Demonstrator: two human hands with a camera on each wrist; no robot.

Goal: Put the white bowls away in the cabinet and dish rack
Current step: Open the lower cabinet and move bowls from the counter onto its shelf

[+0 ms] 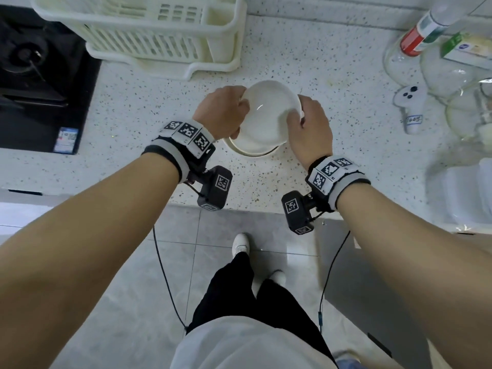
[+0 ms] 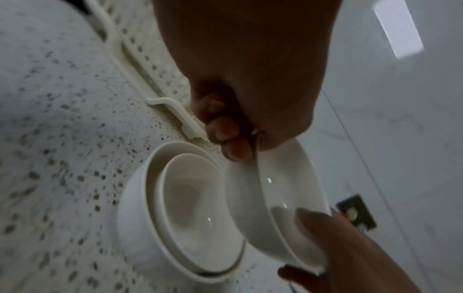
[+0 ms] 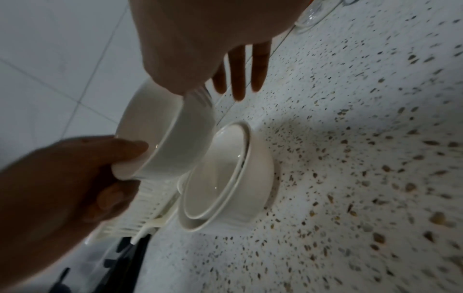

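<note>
The left hand (image 1: 222,113) and right hand (image 1: 308,126) each pinch opposite rims of a glossy white ceramic bowl (image 1: 269,115), thumbs inside and fingers curled beneath, tilting it clear of the two nested white bowls (image 2: 190,208) resting near the front edge of the speckled stone counter (image 1: 332,75), probably to steady the slippery glaze. The cream slatted plastic dish rack (image 1: 149,30) waits at the counter's back edge.
</note>
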